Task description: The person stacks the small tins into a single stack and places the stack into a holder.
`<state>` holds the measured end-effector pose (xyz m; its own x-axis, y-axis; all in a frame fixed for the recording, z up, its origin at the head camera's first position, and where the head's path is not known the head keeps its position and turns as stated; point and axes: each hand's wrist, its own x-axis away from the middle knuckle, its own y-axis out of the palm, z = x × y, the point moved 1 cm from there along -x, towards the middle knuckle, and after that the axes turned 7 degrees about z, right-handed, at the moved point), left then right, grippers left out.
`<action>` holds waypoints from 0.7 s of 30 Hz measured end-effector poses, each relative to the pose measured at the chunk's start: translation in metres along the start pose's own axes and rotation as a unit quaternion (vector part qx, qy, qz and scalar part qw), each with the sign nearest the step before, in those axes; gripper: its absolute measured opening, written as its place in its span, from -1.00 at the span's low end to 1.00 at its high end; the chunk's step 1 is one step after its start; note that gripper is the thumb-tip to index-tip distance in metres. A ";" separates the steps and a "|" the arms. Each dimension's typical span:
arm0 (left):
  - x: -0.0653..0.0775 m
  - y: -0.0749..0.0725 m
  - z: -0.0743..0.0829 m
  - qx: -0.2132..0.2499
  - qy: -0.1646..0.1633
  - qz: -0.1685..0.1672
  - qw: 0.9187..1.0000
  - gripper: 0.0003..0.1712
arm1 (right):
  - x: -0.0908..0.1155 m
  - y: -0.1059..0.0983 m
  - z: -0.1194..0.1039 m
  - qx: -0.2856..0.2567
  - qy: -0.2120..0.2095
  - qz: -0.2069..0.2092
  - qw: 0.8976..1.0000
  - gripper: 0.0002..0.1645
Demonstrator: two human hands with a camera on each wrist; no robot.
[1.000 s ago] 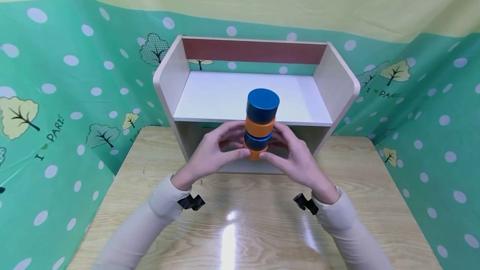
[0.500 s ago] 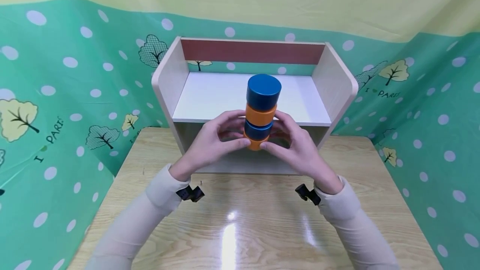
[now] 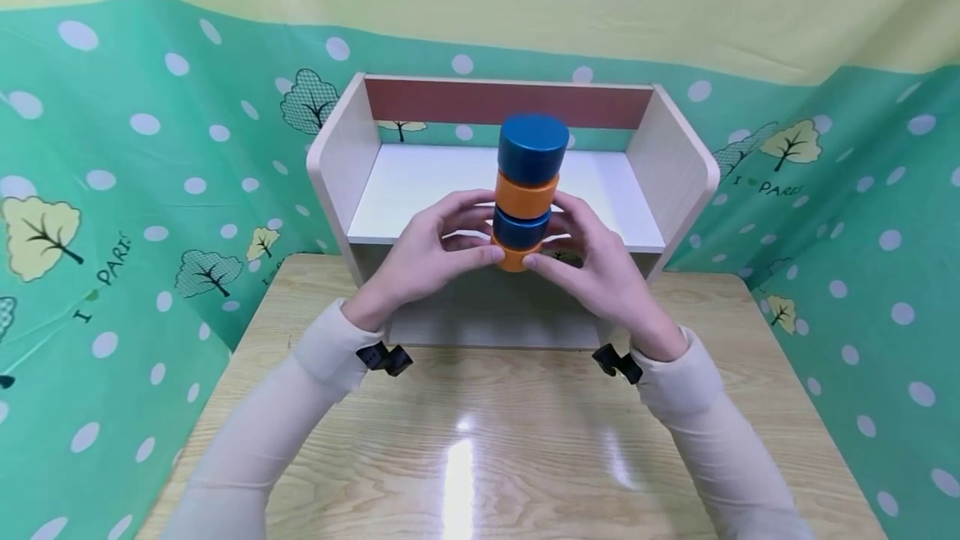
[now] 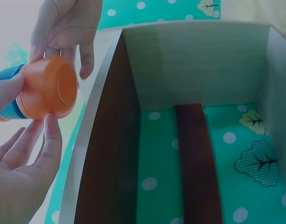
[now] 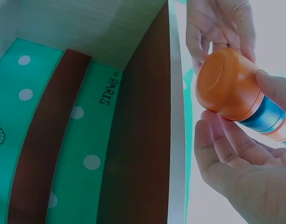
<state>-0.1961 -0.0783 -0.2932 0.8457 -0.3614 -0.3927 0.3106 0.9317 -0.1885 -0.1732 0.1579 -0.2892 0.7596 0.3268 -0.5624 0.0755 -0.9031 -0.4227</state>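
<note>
An upright, slightly tilted stack of what look like two orange jars with blue lids (image 3: 525, 194) hangs above the shelf's front edge, at the centre of the head view. My left hand (image 3: 429, 255) holds its lower part from the left, thumb on the bottom orange jar. From the right, my right hand (image 3: 600, 267) holds the same jar, its thumb close to the other. Both wrist views show the round orange base (image 4: 49, 88) with fingertips around it. The stack hides some of my fingers in the head view.
A small two-level shelf (image 3: 420, 182) with pale side panels and a red-brown back rail stands on the wooden table (image 3: 525, 440). Behind it hangs a green and yellow curtain (image 3: 225, 65). The upper board lies behind the stack, and the lower compartment is beneath my hands.
Both hands have raised the stack from in front of the lower compartment to above the upper board's level. The hold on it looks the same, and the shelf has stayed put.
</note>
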 end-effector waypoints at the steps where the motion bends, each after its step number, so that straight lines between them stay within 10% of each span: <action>1: -0.002 -0.001 0.000 -0.002 0.000 0.001 1.000 -0.31 | -0.002 0.000 0.000 0.002 0.001 0.000 1.000 -0.08; 21: -0.033 -0.005 -0.008 -0.018 -0.038 -0.018 0.999 -0.26 | -0.021 -0.008 0.015 0.038 0.044 0.001 0.998 -0.12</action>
<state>-0.2294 -0.0716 -0.2866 0.8655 -0.3894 -0.3150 0.3267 0.9156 -0.2343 -0.1993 0.1621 -0.2845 0.8140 0.2959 -0.4998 0.0276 -0.8793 -0.4755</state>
